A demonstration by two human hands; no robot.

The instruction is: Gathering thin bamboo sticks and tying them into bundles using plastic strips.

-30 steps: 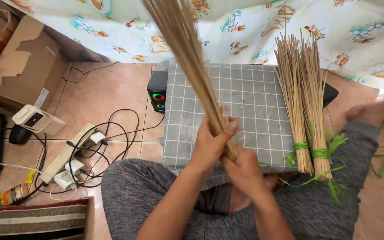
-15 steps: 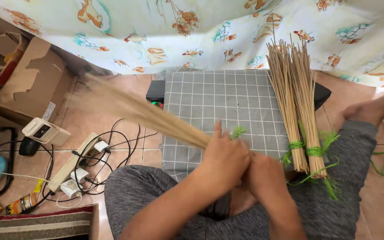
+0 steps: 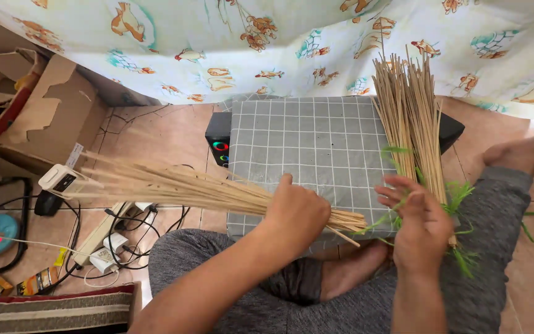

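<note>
My left hand [image 3: 298, 213] grips a loose bundle of thin tan sticks [image 3: 174, 185] near its cut end. The bundle lies almost level and fans out to the left over the floor. My right hand [image 3: 421, 226] is just right of that end, its fingers partly spread, with a thin green strip [image 3: 395, 149] running through them. Behind it, two stick bundles tied with green strips [image 3: 412, 111] lie on the right side of a grey checked cushion [image 3: 304, 142]. I sit cross-legged in grey trousers.
A black speaker [image 3: 219, 139] stands left of the cushion. A power strip with plugs and cables [image 3: 97, 235], a white device [image 3: 60, 179] and a cardboard box [image 3: 50, 117] are on the tiled floor at left. A fish-patterned cloth [image 3: 279, 43] hangs behind.
The stick bundle swung down from upright to nearly level, pointing left. My right hand left the bundle's end and moved right with the green strip.
</note>
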